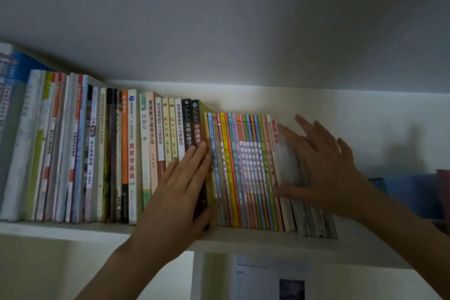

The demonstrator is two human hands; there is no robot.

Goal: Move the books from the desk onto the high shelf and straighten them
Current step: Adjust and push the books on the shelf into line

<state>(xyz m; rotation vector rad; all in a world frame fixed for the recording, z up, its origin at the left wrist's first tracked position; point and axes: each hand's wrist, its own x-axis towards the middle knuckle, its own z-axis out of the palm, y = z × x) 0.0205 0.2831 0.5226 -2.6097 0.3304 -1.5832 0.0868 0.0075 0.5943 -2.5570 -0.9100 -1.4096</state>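
Observation:
A long row of books stands upright on the high white shelf [73, 228]. Taller books [73, 148] fill the left part, then two dark brown spines [192, 124], then a run of thin colourful booklets [246, 165] leaning slightly. My left hand [180, 192] lies flat with straight fingers against the brown spines and the first booklets. My right hand [326, 165] is spread wide, its palm and thumb against the right end of the booklet row, where pale thin booklets [314, 223] stick out a little over the shelf's edge.
The white back wall and ceiling close the shelf above. To the right of the row the shelf holds a blue object [409, 192] with a reddish edge beside it. Below the shelf hangs a printed sheet [270, 277] on a white panel.

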